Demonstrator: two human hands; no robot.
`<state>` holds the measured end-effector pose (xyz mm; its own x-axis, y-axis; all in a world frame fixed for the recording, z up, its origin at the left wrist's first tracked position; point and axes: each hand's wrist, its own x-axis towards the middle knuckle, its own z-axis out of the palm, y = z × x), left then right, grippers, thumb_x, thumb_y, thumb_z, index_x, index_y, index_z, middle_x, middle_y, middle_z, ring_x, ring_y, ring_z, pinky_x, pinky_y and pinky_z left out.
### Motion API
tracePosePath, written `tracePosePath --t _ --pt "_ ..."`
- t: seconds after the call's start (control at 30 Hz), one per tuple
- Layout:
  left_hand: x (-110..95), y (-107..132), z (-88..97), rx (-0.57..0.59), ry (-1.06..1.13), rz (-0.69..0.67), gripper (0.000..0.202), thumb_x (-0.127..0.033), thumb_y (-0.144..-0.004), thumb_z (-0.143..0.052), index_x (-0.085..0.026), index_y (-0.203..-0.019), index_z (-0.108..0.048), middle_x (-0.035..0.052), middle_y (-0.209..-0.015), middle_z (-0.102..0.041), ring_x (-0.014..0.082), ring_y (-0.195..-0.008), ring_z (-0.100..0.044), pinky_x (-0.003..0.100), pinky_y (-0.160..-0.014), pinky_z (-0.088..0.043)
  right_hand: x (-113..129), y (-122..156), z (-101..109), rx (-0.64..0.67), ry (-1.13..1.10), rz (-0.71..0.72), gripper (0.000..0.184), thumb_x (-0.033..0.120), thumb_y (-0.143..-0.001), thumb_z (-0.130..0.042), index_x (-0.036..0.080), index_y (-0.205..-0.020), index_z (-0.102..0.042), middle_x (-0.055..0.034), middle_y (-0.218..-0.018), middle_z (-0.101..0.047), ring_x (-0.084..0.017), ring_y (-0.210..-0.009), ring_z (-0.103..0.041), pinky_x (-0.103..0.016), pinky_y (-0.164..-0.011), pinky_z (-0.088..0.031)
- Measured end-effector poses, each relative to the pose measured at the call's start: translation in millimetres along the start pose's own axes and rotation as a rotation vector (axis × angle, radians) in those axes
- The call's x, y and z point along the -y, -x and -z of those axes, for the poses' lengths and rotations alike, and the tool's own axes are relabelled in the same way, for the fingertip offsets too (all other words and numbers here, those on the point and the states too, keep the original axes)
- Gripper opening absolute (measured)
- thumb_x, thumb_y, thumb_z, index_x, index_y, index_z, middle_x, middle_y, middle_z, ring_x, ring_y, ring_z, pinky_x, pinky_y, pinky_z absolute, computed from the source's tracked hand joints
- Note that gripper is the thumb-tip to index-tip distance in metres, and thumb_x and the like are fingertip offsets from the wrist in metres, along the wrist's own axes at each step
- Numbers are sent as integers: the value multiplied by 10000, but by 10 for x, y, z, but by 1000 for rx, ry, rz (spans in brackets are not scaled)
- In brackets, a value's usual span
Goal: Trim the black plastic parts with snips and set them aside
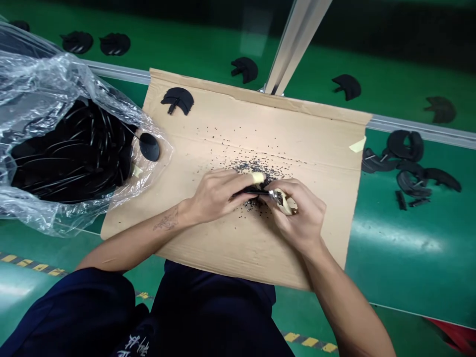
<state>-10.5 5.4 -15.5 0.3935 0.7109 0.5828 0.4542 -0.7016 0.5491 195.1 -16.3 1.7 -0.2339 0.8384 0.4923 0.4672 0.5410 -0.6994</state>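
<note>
My left hand [217, 196] rests on the flattened cardboard sheet [297, 144] and pinches a small black plastic part [253, 191], with beige tape around one fingertip [258, 177]. My right hand [297, 215] grips a small metal blade [275, 196] with a beige tape-wrapped handle [285, 202], its tip against that part. The fingers hide most of the part. Black plastic crumbs [256, 171] lie scattered on the cardboard beneath both hands. A black moulded arc-shaped piece [177, 99] lies near the sheet's far edge.
A clear plastic bag [44, 89] at the left holds a heap of black moulded pieces [70, 153]. More black pieces [405, 146] lie on the green bench at the right and far side. An aluminium rail [293, 49] rises behind the cardboard.
</note>
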Motion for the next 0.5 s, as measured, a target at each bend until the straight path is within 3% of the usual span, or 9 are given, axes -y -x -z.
tracePosePath --t 0.2,0.37,0.5 --pt "14 -89 44 -21 304 -9 251 -384 -933 -699 -213 -1116 -723 51 -991 -794 147 -927 -732 308 -823 -583 -17 40 -57 -40 -53 63 197 116 -852 -700 265 -974 -660 -25 -905 -754 -195 -798 -724 -356 -704 -598" --pt "-26 -86 82 -29 279 -59 211 -335 -968 -659 -212 -1125 -727 58 -981 -801 153 -944 -743 310 -812 -582 0 31 -69 -19 -79 19 150 148 -858 -707 256 -953 -667 -34 -901 -757 -193 -789 -716 -349 -701 -588" --pt "-72 -84 119 -38 196 -56 183 -362 -950 -684 -223 -1055 -743 21 -924 -803 131 -848 -740 287 -766 -584 21 16 -60 14 -131 -54 90 181 -873 -711 244 -919 -666 -25 -865 -738 -175 -754 -689 -325 -675 -558"
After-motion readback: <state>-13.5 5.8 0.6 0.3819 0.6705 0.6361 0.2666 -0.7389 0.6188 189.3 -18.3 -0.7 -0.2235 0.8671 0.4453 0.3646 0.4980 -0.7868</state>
